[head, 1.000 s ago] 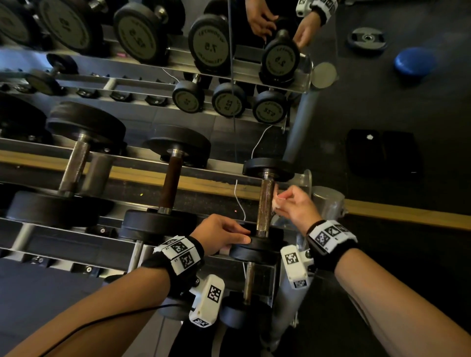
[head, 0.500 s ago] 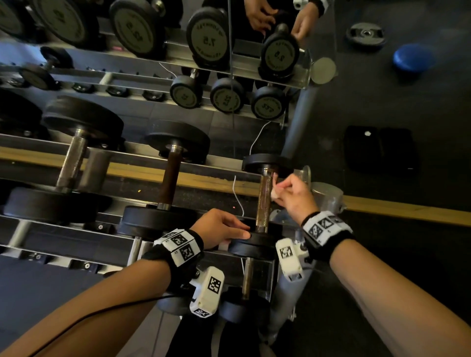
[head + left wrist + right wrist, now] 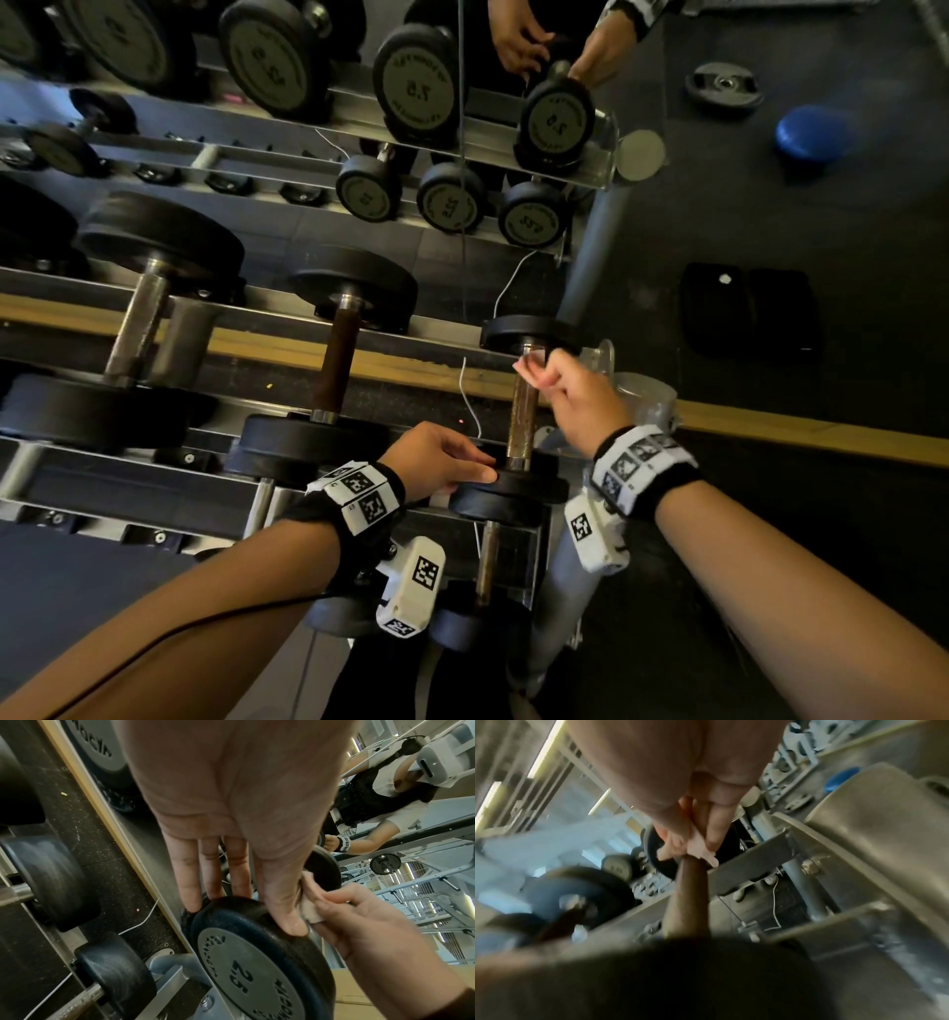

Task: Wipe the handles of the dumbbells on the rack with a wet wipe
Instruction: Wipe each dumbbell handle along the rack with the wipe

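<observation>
A small dumbbell lies at the right end of the rack, its metal handle (image 3: 522,416) running from the near black head (image 3: 508,496) to the far head (image 3: 529,331). My left hand (image 3: 462,462) holds the near head (image 3: 257,959), thumb on the rim and fingers behind it. My right hand (image 3: 539,372) pinches a white wet wipe (image 3: 525,366) around the handle's far end, just short of the far head. The left wrist view shows the wipe (image 3: 309,908) bunched in the right hand's fingers. In the blurred right wrist view the wipe (image 3: 698,845) wraps the handle (image 3: 687,894).
To the left on the same tier lie a brown-handled dumbbell (image 3: 336,354) and a larger one (image 3: 136,329). Another dumbbell (image 3: 485,565) sits on the tier below. A mirror behind reflects the rack. A white cable (image 3: 470,390) hangs by the handle. A blue disc (image 3: 811,136) lies on the floor at the right.
My right hand has slid the wipe along the handle from its middle to the far end. The left hand has stayed on the near head.
</observation>
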### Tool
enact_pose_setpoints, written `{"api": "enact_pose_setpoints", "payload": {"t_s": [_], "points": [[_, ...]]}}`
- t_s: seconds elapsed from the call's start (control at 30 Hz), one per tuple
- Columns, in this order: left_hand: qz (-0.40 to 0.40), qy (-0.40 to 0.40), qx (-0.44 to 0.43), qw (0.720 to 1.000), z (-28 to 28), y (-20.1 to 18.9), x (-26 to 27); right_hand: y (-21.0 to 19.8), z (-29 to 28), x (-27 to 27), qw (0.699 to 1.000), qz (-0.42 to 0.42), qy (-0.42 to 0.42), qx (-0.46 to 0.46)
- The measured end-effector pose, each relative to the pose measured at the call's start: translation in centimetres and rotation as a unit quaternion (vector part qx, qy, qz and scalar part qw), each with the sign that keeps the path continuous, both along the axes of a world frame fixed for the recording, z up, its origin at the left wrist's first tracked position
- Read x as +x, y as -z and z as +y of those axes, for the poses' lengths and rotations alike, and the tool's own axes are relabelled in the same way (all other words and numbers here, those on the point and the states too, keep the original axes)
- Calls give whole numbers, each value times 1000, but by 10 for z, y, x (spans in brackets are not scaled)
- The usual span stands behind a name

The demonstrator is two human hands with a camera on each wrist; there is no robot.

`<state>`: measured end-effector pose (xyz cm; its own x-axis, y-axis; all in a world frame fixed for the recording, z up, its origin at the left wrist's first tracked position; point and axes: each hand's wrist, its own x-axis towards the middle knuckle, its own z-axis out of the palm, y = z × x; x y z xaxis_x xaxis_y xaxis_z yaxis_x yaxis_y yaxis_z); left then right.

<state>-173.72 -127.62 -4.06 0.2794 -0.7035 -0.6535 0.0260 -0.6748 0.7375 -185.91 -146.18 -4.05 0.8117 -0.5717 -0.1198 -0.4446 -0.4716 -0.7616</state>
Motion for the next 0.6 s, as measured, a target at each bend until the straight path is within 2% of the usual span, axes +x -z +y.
{"api": "enact_pose_setpoints", "payload": {"t_s": [0.07, 0.17, 0.27, 0.33, 0.43, 0.5, 0.6], "points": [[-1, 1, 0, 1000, 0, 0, 0, 7, 9, -7, 999, 5, -35, -10], [-3, -3, 2, 1000, 1, 2, 1, 10, 9, -21, 998, 40, -42, -9], [3, 1, -1, 1000, 1, 4, 1, 10, 3, -28, 993, 62, -47, 91], [6, 5, -3, 1000, 1, 4, 1, 5, -5, -24, 986, 66, -9, 154], [5, 4, -2, 1000, 1, 5, 1, -3, -14, -11, 986, -4, 75, 147], [1, 4, -2, 1000, 1, 6, 1, -1, -11, -3, 984, -51, 96, 142], [-4, 0, -3, 1000, 2, 7, 1, 6, 8, -3, 996, -1, 47, 74]]}}
